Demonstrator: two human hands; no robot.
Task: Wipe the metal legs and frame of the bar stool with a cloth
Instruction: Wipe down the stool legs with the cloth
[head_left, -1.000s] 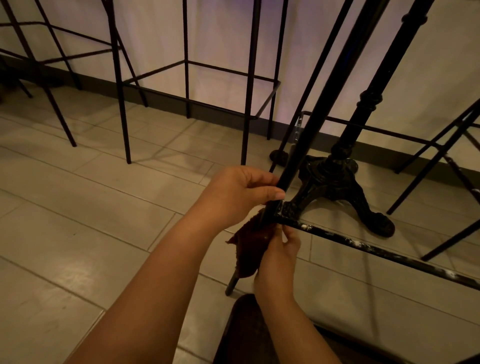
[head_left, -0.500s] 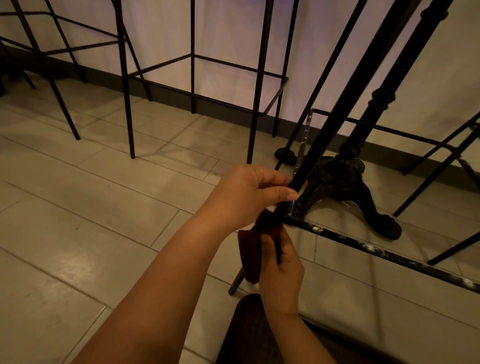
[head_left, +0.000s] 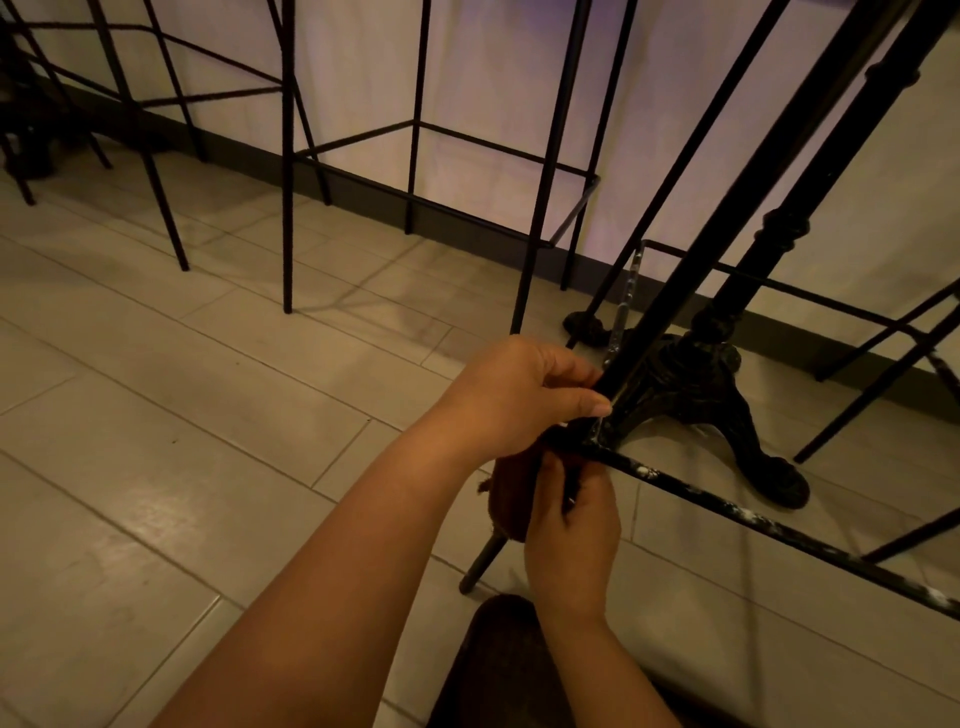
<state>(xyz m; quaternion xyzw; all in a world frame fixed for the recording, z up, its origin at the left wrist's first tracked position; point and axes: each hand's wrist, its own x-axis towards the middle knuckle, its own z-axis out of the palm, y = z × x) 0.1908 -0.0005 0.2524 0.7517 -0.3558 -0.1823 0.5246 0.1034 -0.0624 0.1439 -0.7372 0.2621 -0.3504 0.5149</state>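
Low down, the left hand (head_left: 511, 395) clasps the bar stool's near leg (head_left: 691, 270) just above its joint with the footrest bar (head_left: 727, 506), while the right hand (head_left: 571, 525) grips a brown cloth (head_left: 511, 499) around the leg below, above the tiled floor (head_left: 182, 415).

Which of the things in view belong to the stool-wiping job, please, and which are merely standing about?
In the job:
- thin black metal stool leg
- paint-flecked black foot rail
- dark brown cloth
- left hand, gripping the leg
- right hand, holding the cloth

Standing about:
- ornate black cast-iron table base
- neighbouring black wire-frame stool
- pale tiled floor
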